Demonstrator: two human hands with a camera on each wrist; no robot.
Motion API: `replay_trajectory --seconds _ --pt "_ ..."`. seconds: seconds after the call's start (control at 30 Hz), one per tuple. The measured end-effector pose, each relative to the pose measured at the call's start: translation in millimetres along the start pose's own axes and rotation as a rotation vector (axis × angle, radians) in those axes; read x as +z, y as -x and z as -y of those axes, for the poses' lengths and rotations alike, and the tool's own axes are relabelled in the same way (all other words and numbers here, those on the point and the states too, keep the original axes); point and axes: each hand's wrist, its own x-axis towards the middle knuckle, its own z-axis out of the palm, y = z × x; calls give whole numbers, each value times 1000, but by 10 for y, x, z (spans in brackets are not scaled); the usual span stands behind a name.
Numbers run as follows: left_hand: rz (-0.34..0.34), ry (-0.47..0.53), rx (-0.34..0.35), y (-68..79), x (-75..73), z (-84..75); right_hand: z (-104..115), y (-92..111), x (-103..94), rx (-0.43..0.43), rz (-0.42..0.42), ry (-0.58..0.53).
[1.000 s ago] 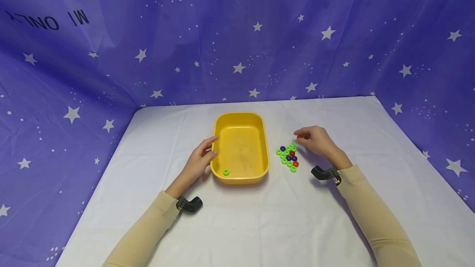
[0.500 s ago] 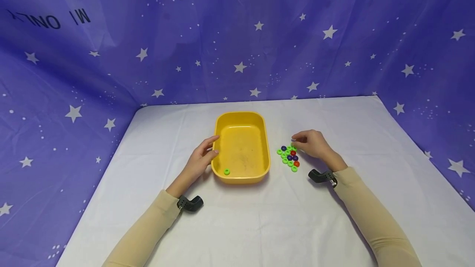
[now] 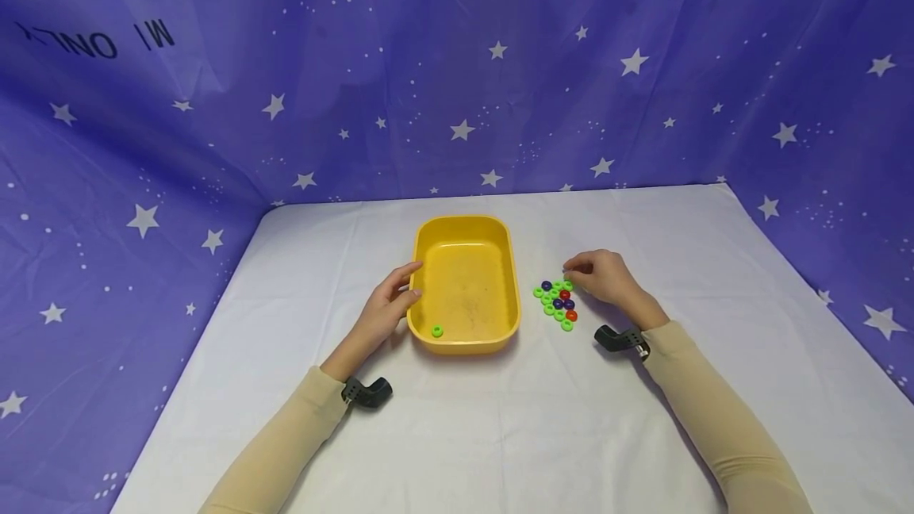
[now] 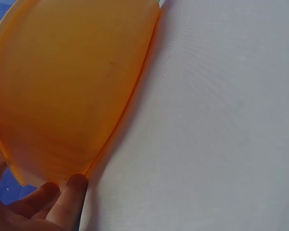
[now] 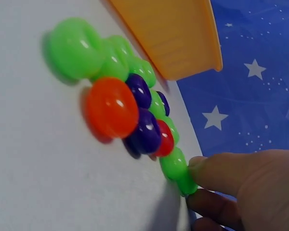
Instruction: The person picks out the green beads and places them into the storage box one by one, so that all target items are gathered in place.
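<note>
My left hand (image 3: pixel 385 304) holds the left wall of a yellow plastic basin (image 3: pixel 464 348). In the left wrist view, some fingers (image 4: pixel 72 202) lie against its outer wall and another reaches up to the rim. One green bead (image 3: pixel 437 331) lies inside, at the near left corner. My right hand (image 3: pixel 603 276) is at the far end of a flat cluster of round beads right of the basin. Its thumb and finger pinch a green bead (image 5: pixel 187 185) there, partly hidden by the fingertips. The cluster has several green beads, dark blue beads (image 5: pixel 147 132) and red beads (image 5: pixel 113 108).
A white cloth (image 3: pixel 457 435) covers the table. Behind it and at the sides hangs a purple curtain (image 3: pixel 400 86) with white stars and lettering. Each wrist carries a black camera mount, such as the left mount (image 3: pixel 367 393) and the right mount (image 3: pixel 620 337).
My right hand has come down and slightly left onto the bead at the cluster's far end, closing its thumb and finger there. The left hand and basin have stayed put.
</note>
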Motion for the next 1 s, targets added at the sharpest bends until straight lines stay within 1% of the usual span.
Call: replay_trajectory --seconds 0.2,0.4,0.57,0.7,0.83,1.0 --pt "-6 -11 -7 38 -48 -4 -17 -1 -15 -38 49 -5" --pt "-9 -20 -12 70 -91 -10 -44 -24 -12 -47 105 -8" --pt "-13 -12 -16 82 -113 -15 -20 -44 22 -68 102 -8" --pt "-18 2 -12 80 -113 -22 -8 -62 17 -90 90 20" --pt "-8 12 -8 52 -79 -29 -27 -47 -24 -94 79 41" --pt "10 24 2 -9 -14 -28 -83 -6 -101 -86 78 36"
